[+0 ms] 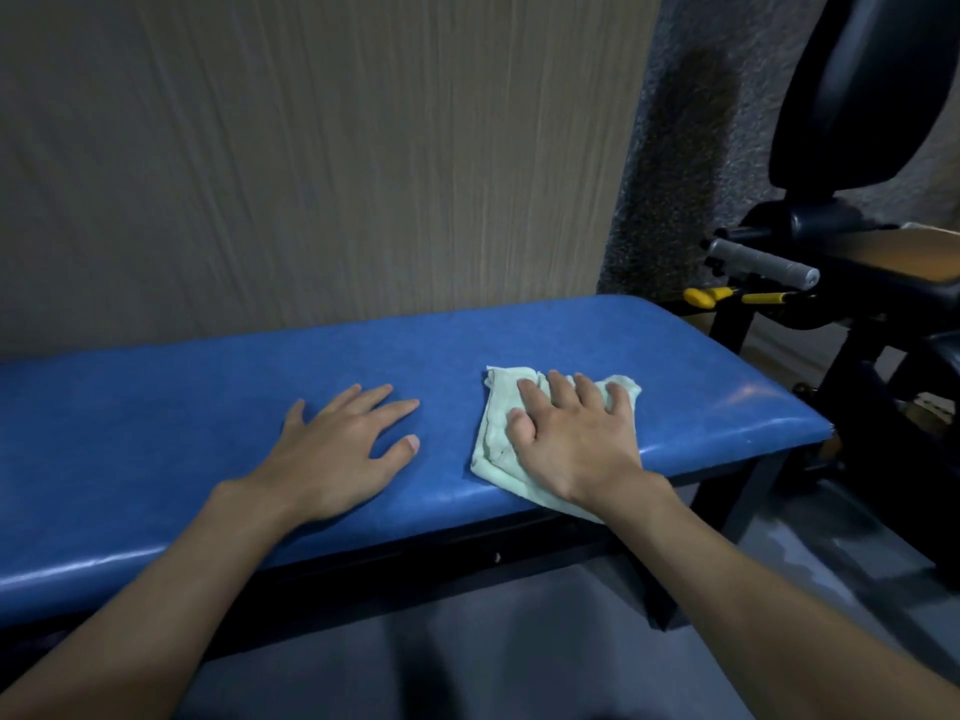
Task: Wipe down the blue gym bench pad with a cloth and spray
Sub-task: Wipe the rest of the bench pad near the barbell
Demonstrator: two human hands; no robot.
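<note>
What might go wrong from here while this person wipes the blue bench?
The pale green folded cloth under the right hand overhangs the near edge of the blue padded bench, so it may slide off. The left hand rests flat on the bench, so that patch may get missed.

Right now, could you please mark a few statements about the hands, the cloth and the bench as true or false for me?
1. The right hand presses the pale green cloth onto the blue bench pad. True.
2. The left hand holds a spray bottle. False: it lies flat on the pad with fingers spread and holds nothing, and no spray bottle is in view.
3. The cloth lies to the right of the left hand. True.
4. The black gym machine stands beyond the pad's left end. False: it stands beyond the right end.
</note>
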